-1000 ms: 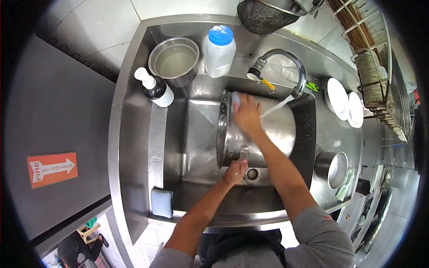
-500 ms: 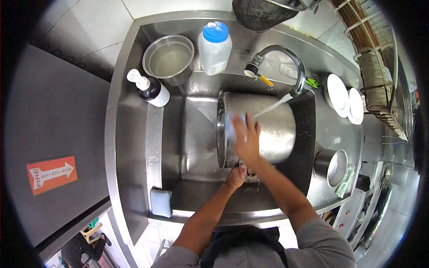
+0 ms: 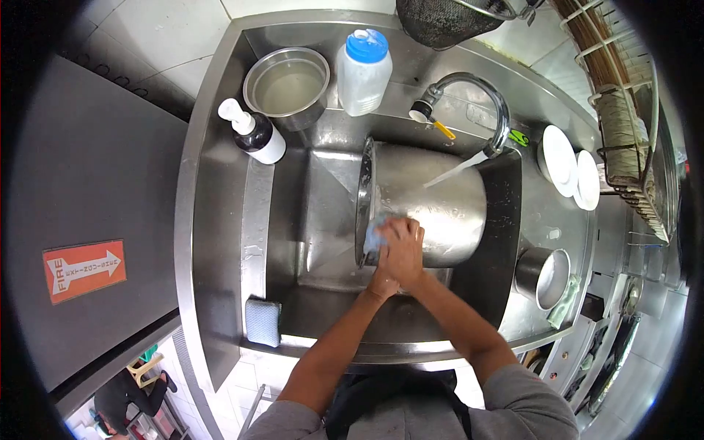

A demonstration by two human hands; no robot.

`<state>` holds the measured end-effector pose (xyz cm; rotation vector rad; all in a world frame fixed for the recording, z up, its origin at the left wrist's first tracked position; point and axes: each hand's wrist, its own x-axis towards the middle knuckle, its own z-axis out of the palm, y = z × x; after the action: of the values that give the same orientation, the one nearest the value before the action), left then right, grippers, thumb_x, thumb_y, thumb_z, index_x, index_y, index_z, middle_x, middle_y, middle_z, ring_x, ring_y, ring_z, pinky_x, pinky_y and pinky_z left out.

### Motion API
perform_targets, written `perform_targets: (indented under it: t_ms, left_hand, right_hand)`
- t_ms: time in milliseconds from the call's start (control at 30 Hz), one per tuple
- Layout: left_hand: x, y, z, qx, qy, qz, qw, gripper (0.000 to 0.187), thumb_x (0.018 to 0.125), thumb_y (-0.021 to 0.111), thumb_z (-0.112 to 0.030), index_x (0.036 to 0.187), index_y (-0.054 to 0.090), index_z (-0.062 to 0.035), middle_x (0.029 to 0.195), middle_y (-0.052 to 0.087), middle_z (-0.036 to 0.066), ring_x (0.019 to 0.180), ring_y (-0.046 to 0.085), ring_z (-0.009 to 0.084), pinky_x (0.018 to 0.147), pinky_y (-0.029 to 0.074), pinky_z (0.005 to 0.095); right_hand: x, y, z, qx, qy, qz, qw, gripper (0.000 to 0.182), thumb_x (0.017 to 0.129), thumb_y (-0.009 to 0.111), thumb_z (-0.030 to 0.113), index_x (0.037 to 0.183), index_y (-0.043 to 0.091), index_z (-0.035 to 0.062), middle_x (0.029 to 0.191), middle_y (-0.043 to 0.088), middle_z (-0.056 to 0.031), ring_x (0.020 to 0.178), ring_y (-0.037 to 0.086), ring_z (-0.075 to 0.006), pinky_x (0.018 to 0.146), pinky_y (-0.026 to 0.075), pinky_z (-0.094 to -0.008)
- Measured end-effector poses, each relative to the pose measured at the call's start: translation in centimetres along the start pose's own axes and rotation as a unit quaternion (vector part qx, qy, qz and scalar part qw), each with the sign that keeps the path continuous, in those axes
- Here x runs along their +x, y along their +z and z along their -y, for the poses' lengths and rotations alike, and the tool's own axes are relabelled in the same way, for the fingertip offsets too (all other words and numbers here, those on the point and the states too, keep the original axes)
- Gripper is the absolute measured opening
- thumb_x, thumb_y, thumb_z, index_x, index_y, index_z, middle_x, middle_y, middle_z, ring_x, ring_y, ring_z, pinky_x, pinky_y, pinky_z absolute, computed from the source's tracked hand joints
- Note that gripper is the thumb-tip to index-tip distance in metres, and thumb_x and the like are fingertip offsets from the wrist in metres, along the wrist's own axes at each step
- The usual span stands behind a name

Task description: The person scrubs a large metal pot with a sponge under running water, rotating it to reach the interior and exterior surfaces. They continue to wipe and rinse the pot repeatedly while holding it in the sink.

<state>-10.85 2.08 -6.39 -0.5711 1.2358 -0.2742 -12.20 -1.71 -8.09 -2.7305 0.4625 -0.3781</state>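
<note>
A large steel pot [image 3: 433, 198] lies on its side in the sink [image 3: 323, 290], its rim toward the left. Water runs from the curved faucet [image 3: 503, 110] onto its wall. My right hand [image 3: 403, 246] presses a light blue cloth or sponge [image 3: 375, 233] against the pot near the rim, fingers bent around it. Just below, my left hand [image 3: 383, 283] is at the pot's lower edge, closed and partly covered by my right hand; what it grips is hidden.
Around the sink stand a water-filled pot [image 3: 287, 88], a blue-lidded container [image 3: 364, 77], a pump bottle [image 3: 258, 138], a blue sponge [image 3: 262, 323], white bowls [image 3: 559, 158] and a small pot [image 3: 543, 277]. A co-worker [image 3: 128, 400] is at lower left.
My right hand has moved down along the pot's rim with the blue cloth or sponge, close against my left hand. The view has shifted slightly.
</note>
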Motion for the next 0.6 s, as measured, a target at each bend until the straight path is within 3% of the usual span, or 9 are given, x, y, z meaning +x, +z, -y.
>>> perform_targets:
  t_ms: [33, 67, 100, 233, 367, 400, 467, 567, 600]
  left_hand:
    - [2.5, -0.4, -3.7, 0.421, 0.041, 0.153, 0.893, 0.051, 0.102, 0.024, -0.039, 0.101, 0.057, 0.0000, 0.075, 0.058, 0.019, 0.072, 0.060, 0.0298, 0.066, 0.047, 0.0378]
    - [4.7, -1.2, -7.6, 0.753, 0.074, 0.268, 0.597, 0.051, 0.102, 0.025, -0.039, 0.096, 0.056, 0.0010, 0.072, 0.058, 0.018, 0.067, 0.056, 0.0306, 0.063, 0.046, 0.0398]
    - [5.3, -1.8, -9.9, 0.927, 0.086, 0.321, 0.174, 0.051, 0.102, 0.025, -0.039, 0.092, 0.055, 0.0019, 0.070, 0.058, 0.018, 0.062, 0.053, 0.0315, 0.061, 0.044, 0.0418]
    - [6.3, -1.6, -9.2, 0.953, 0.078, 0.268, 0.121, 0.053, 0.102, 0.024, -0.040, 0.086, 0.053, 0.0019, 0.066, 0.057, 0.016, 0.058, 0.047, 0.0303, 0.059, 0.042, 0.0434]
    - [9.7, -7.2, -9.8, 0.741, 0.312, 0.466, 0.370, 0.032, 0.087, 0.051, -0.022, 0.105, 0.051, 0.0039, 0.088, 0.060, 0.020, 0.075, 0.063, 0.0317, 0.063, 0.049, 0.0408]
    - [9.1, -6.3, -9.9, 0.741, 0.312, 0.465, 0.371, 0.032, 0.087, 0.051, -0.022, 0.105, 0.051, 0.0039, 0.088, 0.060, 0.020, 0.075, 0.063, 0.0317, 0.063, 0.049, 0.0408]
    - [6.4, -2.0, -9.6, 0.828, 0.299, 0.475, 0.019, 0.029, 0.094, 0.046, -0.026, 0.094, 0.055, 0.0022, 0.075, 0.059, 0.018, 0.065, 0.060, 0.0290, 0.058, 0.046, 0.0405]
    - [4.0, -0.6, -8.6, 0.933, 0.106, 0.303, 0.159, 0.041, 0.099, 0.039, -0.031, 0.080, 0.055, 0.0009, 0.062, 0.053, 0.017, 0.056, 0.053, 0.0286, 0.054, 0.042, 0.0413]
    - [3.7, -0.8, -8.6, 0.933, 0.107, 0.303, 0.159, 0.041, 0.099, 0.039, -0.031, 0.080, 0.055, 0.0009, 0.062, 0.053, 0.017, 0.056, 0.053, 0.0286, 0.054, 0.042, 0.0413]
  right_hand:
    - [2.3, -0.8, 0.0, -0.023, 0.007, -0.010, 1.000, 0.036, 0.070, 0.062, 0.010, 0.105, 0.063, 0.0156, 0.112, 0.054, -0.0090, 0.102, 0.047, -0.0359, 0.086, 0.038, -0.0470]
    - [5.4, -1.0, -0.7, -0.011, 0.049, -0.033, 0.998, 0.037, 0.071, 0.064, 0.012, 0.108, 0.061, 0.0154, 0.112, 0.053, -0.0091, 0.104, 0.046, -0.0363, 0.087, 0.038, -0.0464]
    - [7.9, -0.8, -1.3, 0.002, 0.091, -0.055, 0.994, 0.039, 0.072, 0.065, 0.014, 0.111, 0.059, 0.0151, 0.113, 0.052, -0.0093, 0.105, 0.045, -0.0367, 0.087, 0.038, -0.0457]
    - [8.3, -0.2, -0.4, 0.000, 0.086, -0.059, 0.995, 0.039, 0.068, 0.066, 0.008, 0.106, 0.060, 0.0144, 0.110, 0.050, -0.0073, 0.105, 0.043, -0.0347, 0.086, 0.038, -0.0446]
    - [1.1, -0.8, 0.3, 0.025, -0.004, 0.043, 0.999, 0.042, 0.062, 0.068, 0.002, 0.101, 0.061, 0.0158, 0.111, 0.049, -0.0055, 0.105, 0.043, -0.0323, 0.086, 0.037, -0.0457]
    - [2.1, -1.1, 0.3, 0.025, -0.005, 0.045, 0.999, 0.042, 0.062, 0.068, 0.002, 0.101, 0.061, 0.0158, 0.111, 0.049, -0.0055, 0.105, 0.043, -0.0323, 0.086, 0.037, -0.0457]
    - [7.0, -2.3, -0.1, 0.090, -0.023, 0.102, 0.990, 0.046, 0.059, 0.070, 0.004, 0.102, 0.062, 0.0184, 0.109, 0.051, -0.0057, 0.105, 0.044, -0.0325, 0.086, 0.037, -0.0467]
    - [10.7, -3.0, -2.6, 0.098, -0.028, 0.176, 0.979, 0.049, 0.056, 0.072, 0.004, 0.101, 0.062, 0.0191, 0.107, 0.055, -0.0068, 0.104, 0.047, -0.0341, 0.086, 0.039, -0.0466]
    - [11.3, -2.1, -4.2, 0.141, 0.008, 0.102, 0.985, 0.050, 0.056, 0.072, 0.004, 0.104, 0.061, 0.0177, 0.106, 0.056, -0.0081, 0.104, 0.048, -0.0348, 0.086, 0.039, -0.0470]
